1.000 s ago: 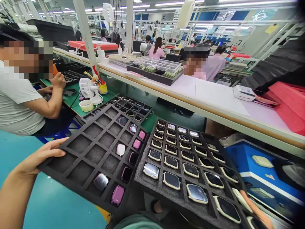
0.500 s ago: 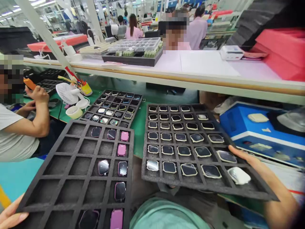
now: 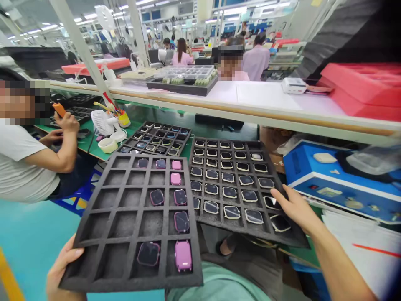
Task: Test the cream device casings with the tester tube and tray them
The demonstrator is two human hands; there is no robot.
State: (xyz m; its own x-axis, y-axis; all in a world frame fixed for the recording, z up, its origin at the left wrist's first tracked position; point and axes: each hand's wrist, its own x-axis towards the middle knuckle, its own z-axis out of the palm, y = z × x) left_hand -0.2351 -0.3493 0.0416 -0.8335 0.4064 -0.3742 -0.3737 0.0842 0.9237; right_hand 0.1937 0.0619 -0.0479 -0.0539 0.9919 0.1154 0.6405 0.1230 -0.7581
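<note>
My left hand [image 3: 64,265] grips the lower left corner of a black foam tray [image 3: 105,221], its thumb on top. Purple-framed watch cases lie in some cells, mostly down the right side: one with a dark screen [image 3: 148,253], and a pink-purple one [image 3: 183,255] with its back up. My right hand [image 3: 296,205] is closed on the right edge of a second black foam tray [image 3: 238,229], thumb over the rim beside a light-framed watch case [image 3: 272,202]; its other fingers are mostly hidden. Similar watch cases [image 3: 232,212] fill this tray. The left tray overlaps its left edge.
A third tray of watches [image 3: 163,136] lies behind on the green bench, near a white fan [image 3: 103,123] and tape roll [image 3: 107,145]. A blue machine [image 3: 338,184] stands right. A shelf [image 3: 250,90] crosses above. A co-worker [image 3: 40,154] sits at left holding something orange.
The two trays have come closer together, and the left one now overlaps the right one's edge. My right hand has shifted left with its tray. The view has tilted up slightly.
</note>
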